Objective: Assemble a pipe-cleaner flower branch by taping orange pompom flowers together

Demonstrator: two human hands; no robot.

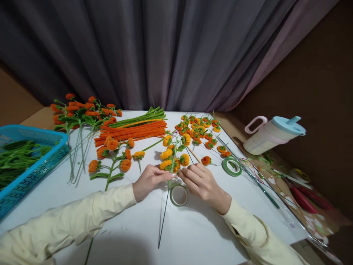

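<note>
My left hand (152, 179) pinches the green stem of a spray of small yellow pumpkins (166, 154), made of fuzzy chenille. The spray stands above the fingers, and its thin dark wire (164, 217) runs down below them toward me. My right hand (202, 186) is closed beside the lowest pumpkins, its fingertips close to the left ones. What those fingers grip is hidden. A thin tan stick (193, 155) shows just behind the right knuckles. Directly below the hands is a roll of green tape (179, 195).
Orange sprays (110, 162), orange chenille stems (132, 133) and green ones (143, 117) lie to the left and behind. Loose small pumpkins (198, 127), another tape roll (232, 167), a tumbler (271, 136) and red-handled pliers (303, 198) are right. A blue basket (41, 163) stands far left.
</note>
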